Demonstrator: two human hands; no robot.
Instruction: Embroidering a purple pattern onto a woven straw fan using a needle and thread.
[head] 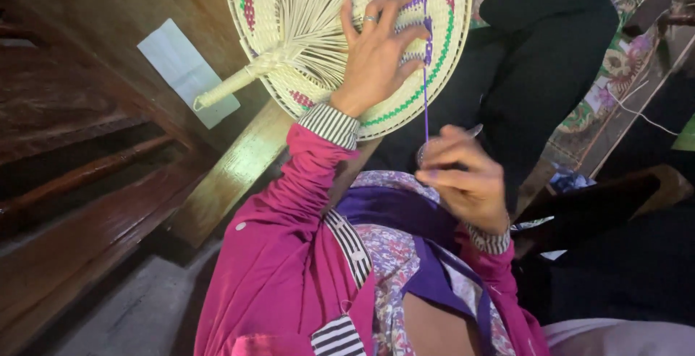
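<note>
Woven straw fan [318,30], round and pale with green, red and purple patterning, fills the twelve o'clock part of the view, its handle pointing toward eight o'clock. The left hand [376,52] lies spread flat on its face, bracing it, while the right hand [463,175] at five o'clock of the fan is pinched closed on a purple thread [425,103] running up to the weave. Judging by this, the stitch goes best with the fan held steady and the thread drawn straight and taut, not jerked
</note>
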